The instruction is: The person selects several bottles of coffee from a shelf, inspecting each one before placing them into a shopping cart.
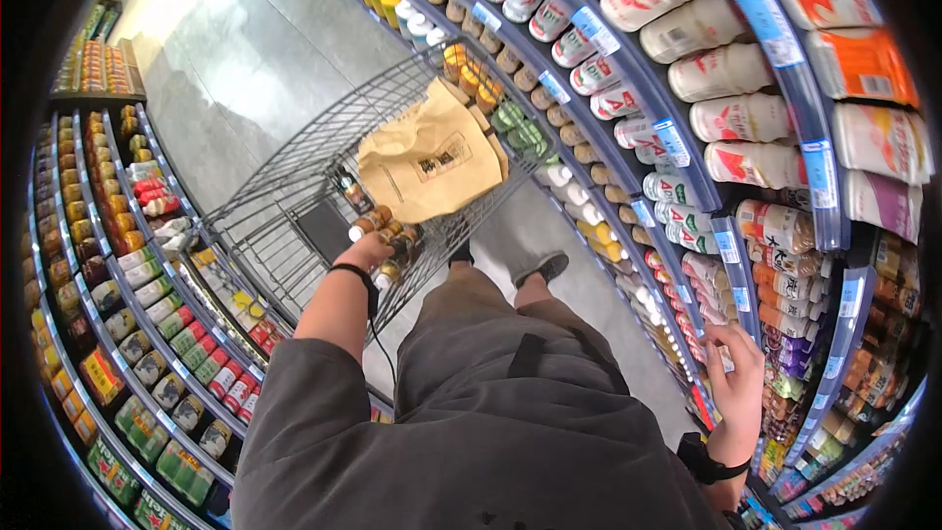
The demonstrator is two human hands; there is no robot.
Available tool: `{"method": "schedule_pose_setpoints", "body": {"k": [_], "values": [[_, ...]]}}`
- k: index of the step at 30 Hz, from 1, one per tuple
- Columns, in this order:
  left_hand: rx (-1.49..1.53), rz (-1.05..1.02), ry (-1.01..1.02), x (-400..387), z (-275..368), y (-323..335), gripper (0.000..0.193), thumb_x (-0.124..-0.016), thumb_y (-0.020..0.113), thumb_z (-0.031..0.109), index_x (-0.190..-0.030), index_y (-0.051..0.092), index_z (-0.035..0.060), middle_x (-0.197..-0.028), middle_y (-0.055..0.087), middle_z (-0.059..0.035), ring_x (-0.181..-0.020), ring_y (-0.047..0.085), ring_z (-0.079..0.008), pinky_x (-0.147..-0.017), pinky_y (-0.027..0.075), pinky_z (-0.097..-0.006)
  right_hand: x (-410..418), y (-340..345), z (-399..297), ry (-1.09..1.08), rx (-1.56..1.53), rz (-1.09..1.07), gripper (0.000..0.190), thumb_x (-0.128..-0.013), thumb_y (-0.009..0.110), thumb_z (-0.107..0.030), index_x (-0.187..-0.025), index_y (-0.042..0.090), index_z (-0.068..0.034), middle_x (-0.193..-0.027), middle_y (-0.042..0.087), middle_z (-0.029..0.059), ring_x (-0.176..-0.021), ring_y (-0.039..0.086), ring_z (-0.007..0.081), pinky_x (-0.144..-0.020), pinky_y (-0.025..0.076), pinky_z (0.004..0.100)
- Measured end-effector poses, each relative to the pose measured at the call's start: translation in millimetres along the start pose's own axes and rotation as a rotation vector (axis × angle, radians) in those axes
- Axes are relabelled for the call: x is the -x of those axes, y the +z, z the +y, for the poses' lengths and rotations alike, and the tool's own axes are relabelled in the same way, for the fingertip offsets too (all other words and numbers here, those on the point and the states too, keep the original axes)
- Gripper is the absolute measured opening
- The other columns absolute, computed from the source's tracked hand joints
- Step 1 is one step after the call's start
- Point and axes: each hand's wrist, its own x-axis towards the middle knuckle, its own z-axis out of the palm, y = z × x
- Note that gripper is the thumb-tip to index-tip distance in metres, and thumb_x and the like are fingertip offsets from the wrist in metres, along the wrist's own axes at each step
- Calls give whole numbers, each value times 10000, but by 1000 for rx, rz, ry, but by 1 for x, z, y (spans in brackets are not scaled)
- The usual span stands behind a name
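My left hand [372, 252] reaches into a wire shopping cart [294, 134], over bottles with brown contents [401, 244]. Its fingers are partly hidden, so whether they grip a bottle is unclear. A brown paper bag [427, 154] with printing lies in the cart. Beside it is a dark bottle [352, 188]; at the cart's far end are orange-capped jars [478, 85] and green packs [519, 125]. At the right, my right hand [732, 364] is raised by the shelf edge with its fingers bent; a small pale piece shows behind them, and I cannot tell whether it is held.
Shelves of drink bottles [739, 118] with price tags curve along the right. More shelves with cans and jars [151, 368] run along the left. Grey tiled floor [243, 51] shows beyond the cart, and my shoe [543, 269] is between cart and right shelf.
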Motion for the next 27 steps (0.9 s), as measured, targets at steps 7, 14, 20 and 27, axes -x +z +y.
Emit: {"method": "schedule_pose_setpoints", "body": {"k": [7,14,20,27], "values": [[-78,-164,-64,-56,-3,26,469,-877,729,265,-1241,641,-15,-1075,746,-223,-969,757,-326,-794,596,-438,-18,11,-21,134,57,-145,174,-876,650,66,-1043,683,33,-934,701,158,-876,695,298,-804,532,363],[-334,-281,120,-72,32,54,561,-892,659,316,-1362,625,11,-1385,665,-186,-1280,648,-348,-1055,507,-478,-23,29,-28,250,-10,-153,361,-872,626,106,-1226,642,38,-1036,705,166,-962,705,297,-884,539,375],[-454,-476,44,-108,-9,73,535,-939,613,405,-1398,635,132,-1425,640,-105,-1248,652,-294,-1044,500,-444,-41,28,-24,180,-18,-220,291,-864,629,90,-1149,654,36,-1027,693,182,-975,703,330,-887,538,371],[-183,-489,54,-72,5,58,450,-995,568,427,-1327,684,147,-1265,690,-39,-999,671,-229,-839,545,-416,-32,32,-16,177,7,-238,323,-878,659,52,-1199,650,17,-1055,699,176,-993,706,330,-890,545,383]]}}
